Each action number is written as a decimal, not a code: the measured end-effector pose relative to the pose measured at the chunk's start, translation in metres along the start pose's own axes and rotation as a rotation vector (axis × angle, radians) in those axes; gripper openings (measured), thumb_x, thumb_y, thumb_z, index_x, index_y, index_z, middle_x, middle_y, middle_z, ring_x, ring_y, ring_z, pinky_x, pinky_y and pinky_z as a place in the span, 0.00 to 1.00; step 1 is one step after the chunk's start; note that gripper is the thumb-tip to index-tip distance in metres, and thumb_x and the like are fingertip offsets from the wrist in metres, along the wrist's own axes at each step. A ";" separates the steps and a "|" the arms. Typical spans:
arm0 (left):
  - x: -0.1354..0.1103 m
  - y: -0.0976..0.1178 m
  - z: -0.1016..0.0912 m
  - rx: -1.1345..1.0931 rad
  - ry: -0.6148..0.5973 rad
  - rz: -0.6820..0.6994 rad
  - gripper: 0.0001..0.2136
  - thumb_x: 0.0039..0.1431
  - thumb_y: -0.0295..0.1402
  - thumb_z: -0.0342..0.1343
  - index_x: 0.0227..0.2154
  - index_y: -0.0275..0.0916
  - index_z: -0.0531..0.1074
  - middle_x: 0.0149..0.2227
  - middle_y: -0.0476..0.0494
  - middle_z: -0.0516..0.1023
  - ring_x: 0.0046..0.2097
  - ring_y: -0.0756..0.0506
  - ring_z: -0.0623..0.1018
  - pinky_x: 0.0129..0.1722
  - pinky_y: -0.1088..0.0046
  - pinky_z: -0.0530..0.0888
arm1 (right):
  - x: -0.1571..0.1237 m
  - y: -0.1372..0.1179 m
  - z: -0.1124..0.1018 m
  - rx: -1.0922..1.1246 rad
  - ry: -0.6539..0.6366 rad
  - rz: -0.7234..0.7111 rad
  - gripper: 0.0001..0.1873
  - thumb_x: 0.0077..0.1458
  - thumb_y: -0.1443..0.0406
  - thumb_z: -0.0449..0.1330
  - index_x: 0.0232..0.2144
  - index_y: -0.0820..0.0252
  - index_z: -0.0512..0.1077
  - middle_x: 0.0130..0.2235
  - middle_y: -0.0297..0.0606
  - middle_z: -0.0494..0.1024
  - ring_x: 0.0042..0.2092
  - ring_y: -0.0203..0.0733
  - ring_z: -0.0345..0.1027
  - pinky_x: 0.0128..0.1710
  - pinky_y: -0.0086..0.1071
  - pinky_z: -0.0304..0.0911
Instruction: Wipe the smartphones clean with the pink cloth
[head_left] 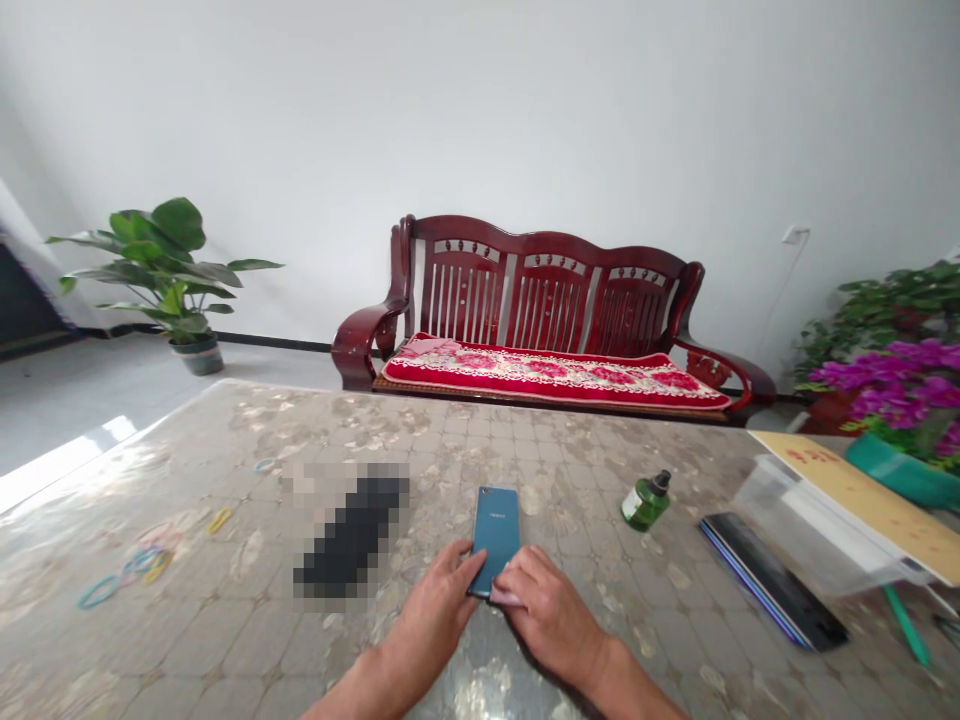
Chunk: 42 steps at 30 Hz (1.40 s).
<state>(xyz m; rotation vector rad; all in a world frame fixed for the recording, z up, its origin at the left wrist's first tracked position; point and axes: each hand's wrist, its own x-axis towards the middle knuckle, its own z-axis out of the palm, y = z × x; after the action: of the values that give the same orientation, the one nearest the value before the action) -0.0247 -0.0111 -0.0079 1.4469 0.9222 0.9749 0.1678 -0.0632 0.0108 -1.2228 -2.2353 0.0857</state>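
A blue smartphone (497, 525) lies back side up on the patterned tablecloth, its camera end pointing away from me. My left hand (442, 588) grips its lower left edge, with the thumb resting on the back. In the fingers of my right hand (546, 603) is a small pale pink cloth (505, 597), pressed against the phone's lower right corner. Most of the cloth is hidden under those fingers. Further right stands a green pump bottle (645, 502) with a black top.
Left of the phone is a dark, pixelated object (352, 535). Coloured hair ties (142, 563) lie at the far left. On the right are stacked phones (776, 582), a clear plastic box (799, 530) under a yellowish board (855, 492), and a green-handled tool (905, 622).
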 end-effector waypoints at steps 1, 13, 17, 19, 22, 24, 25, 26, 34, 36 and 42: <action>0.000 -0.003 0.000 -0.007 0.003 0.016 0.18 0.42 0.22 0.66 0.38 0.45 0.80 0.47 0.36 0.77 0.52 0.33 0.74 0.62 0.55 0.62 | 0.000 0.000 0.000 0.010 -0.002 0.003 0.08 0.67 0.69 0.51 0.35 0.59 0.70 0.35 0.36 0.71 0.39 0.40 0.64 0.39 0.33 0.65; -0.008 0.006 -0.003 0.952 -0.253 0.277 0.20 0.53 0.18 0.56 0.47 0.41 0.74 0.55 0.40 0.73 0.54 0.37 0.73 0.55 0.57 0.71 | 0.007 0.016 -0.009 0.170 0.091 0.368 0.13 0.59 0.74 0.56 0.38 0.54 0.77 0.36 0.34 0.75 0.39 0.38 0.70 0.40 0.29 0.65; -0.009 0.010 0.005 1.023 -0.288 0.481 0.12 0.58 0.21 0.56 0.44 0.40 0.73 0.51 0.42 0.76 0.53 0.38 0.73 0.54 0.58 0.71 | 0.017 0.023 -0.002 0.050 0.194 0.302 0.10 0.62 0.71 0.55 0.39 0.54 0.76 0.37 0.36 0.77 0.41 0.41 0.70 0.43 0.33 0.65; -0.010 0.006 0.009 1.011 -0.290 0.559 0.09 0.60 0.22 0.54 0.42 0.39 0.72 0.48 0.43 0.77 0.51 0.39 0.74 0.52 0.60 0.72 | 0.020 0.020 0.000 -0.023 0.161 0.247 0.08 0.62 0.70 0.57 0.38 0.54 0.76 0.37 0.36 0.78 0.40 0.42 0.69 0.43 0.35 0.64; -0.010 -0.004 0.012 1.007 -0.290 0.603 0.07 0.63 0.22 0.52 0.38 0.39 0.70 0.43 0.45 0.77 0.46 0.42 0.75 0.49 0.64 0.72 | 0.019 0.011 0.000 -0.067 0.048 0.218 0.07 0.61 0.70 0.60 0.37 0.53 0.76 0.37 0.34 0.78 0.41 0.43 0.69 0.42 0.35 0.64; -0.010 -0.008 0.013 1.002 -0.299 0.613 0.06 0.64 0.22 0.53 0.38 0.39 0.70 0.41 0.45 0.77 0.44 0.43 0.75 0.47 0.65 0.72 | 0.016 0.007 -0.004 -0.069 -0.022 0.221 0.08 0.61 0.69 0.60 0.40 0.51 0.77 0.40 0.34 0.78 0.43 0.42 0.69 0.43 0.35 0.63; -0.009 -0.008 0.013 0.999 -0.310 0.616 0.05 0.64 0.22 0.53 0.38 0.39 0.69 0.41 0.46 0.76 0.44 0.43 0.75 0.47 0.66 0.71 | 0.014 0.006 -0.005 -0.069 -0.045 0.222 0.10 0.62 0.69 0.59 0.41 0.50 0.77 0.41 0.34 0.78 0.44 0.42 0.69 0.44 0.34 0.63; -0.008 -0.008 0.013 0.999 -0.325 0.618 0.05 0.64 0.23 0.54 0.38 0.39 0.69 0.41 0.46 0.76 0.44 0.43 0.75 0.46 0.67 0.71 | 0.012 0.007 -0.006 -0.069 -0.061 0.221 0.11 0.62 0.69 0.59 0.43 0.49 0.77 0.41 0.34 0.78 0.44 0.41 0.69 0.44 0.34 0.63; -0.007 0.007 0.008 1.013 -0.353 0.637 0.07 0.67 0.24 0.51 0.42 0.41 0.71 0.42 0.45 0.77 0.44 0.44 0.76 0.47 0.69 0.71 | 0.051 0.036 0.003 -0.187 -0.078 0.251 0.09 0.64 0.67 0.58 0.38 0.51 0.78 0.38 0.35 0.78 0.42 0.42 0.68 0.46 0.35 0.61; -0.008 0.007 0.006 1.014 -0.358 0.636 0.07 0.66 0.25 0.52 0.42 0.41 0.72 0.42 0.45 0.77 0.44 0.44 0.76 0.47 0.69 0.72 | 0.063 0.042 0.005 -0.202 -0.059 0.288 0.09 0.63 0.66 0.58 0.37 0.51 0.79 0.40 0.36 0.78 0.44 0.42 0.68 0.47 0.35 0.61; -0.006 0.003 0.004 0.996 -0.369 0.629 0.06 0.67 0.26 0.51 0.41 0.41 0.72 0.40 0.45 0.77 0.42 0.44 0.76 0.46 0.70 0.72 | 0.062 0.042 0.006 -0.119 -0.077 0.356 0.11 0.61 0.70 0.57 0.40 0.51 0.79 0.47 0.36 0.78 0.49 0.43 0.68 0.51 0.36 0.61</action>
<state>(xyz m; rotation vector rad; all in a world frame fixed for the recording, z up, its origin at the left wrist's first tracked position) -0.0229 -0.0185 -0.0056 2.7702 0.6892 0.6202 0.1710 0.0112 0.0203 -1.6986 -2.0868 0.1411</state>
